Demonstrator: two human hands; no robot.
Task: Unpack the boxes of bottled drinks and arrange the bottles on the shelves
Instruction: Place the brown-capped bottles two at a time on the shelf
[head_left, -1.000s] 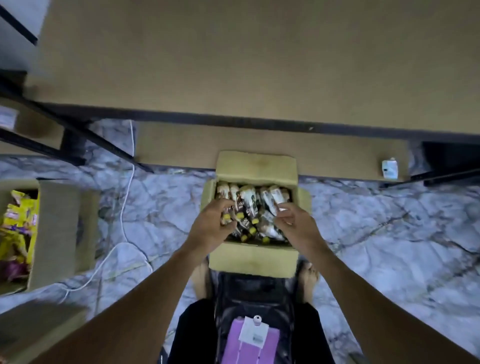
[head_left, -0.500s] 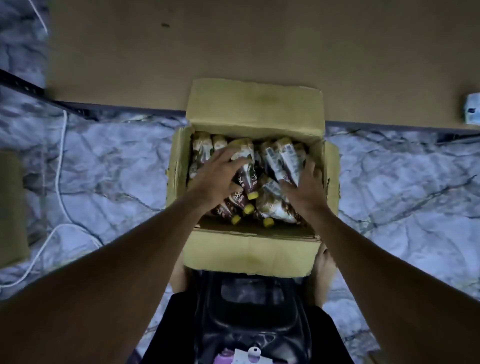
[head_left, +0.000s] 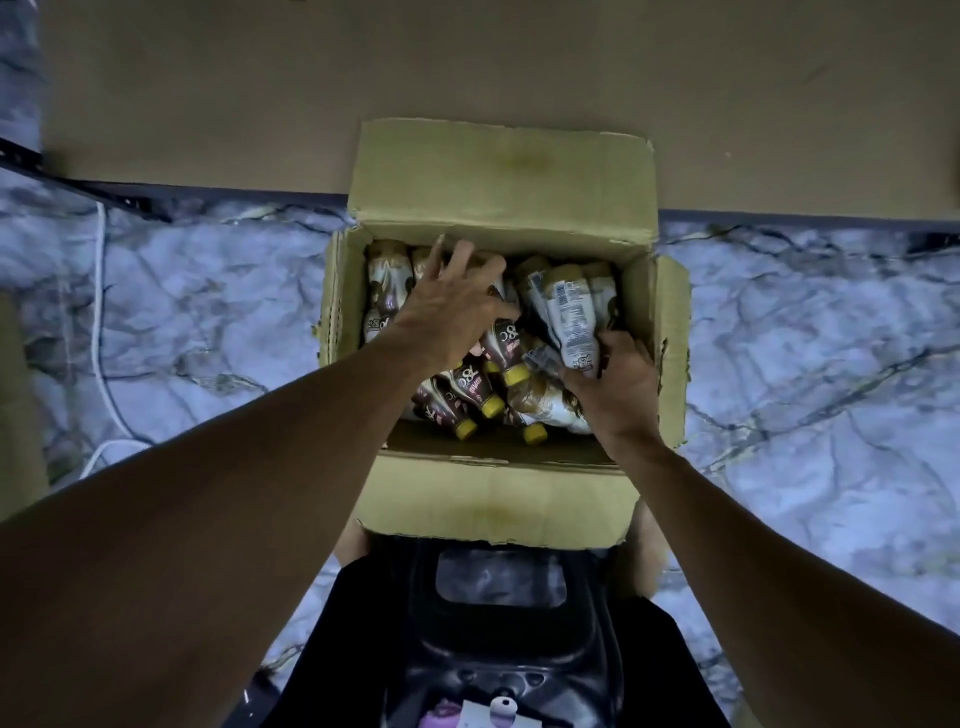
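Head view: your left hand (head_left: 447, 312), fingers spread, lies over the brown-and-white plastic bottles with yellow caps (head_left: 467, 387) heaped on their sides in the open brown cardboard box (head_left: 498, 499). Your right hand (head_left: 615, 387) curls its fingers round one white-labelled bottle (head_left: 566, 312) near the box's right wall. The box stands on the grey marbled floor (head_left: 208, 322), its far flap against the tan shelf board (head_left: 260, 93).

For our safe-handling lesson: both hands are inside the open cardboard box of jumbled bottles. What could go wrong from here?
1. The brown yellow-capped bottles lie jumbled in the open cardboard box; pulling one might shift the others.
2. The right hand grips the white-labelled bottle by one end, so it could slip.
3. The white cable on the marble floor might trip the person.
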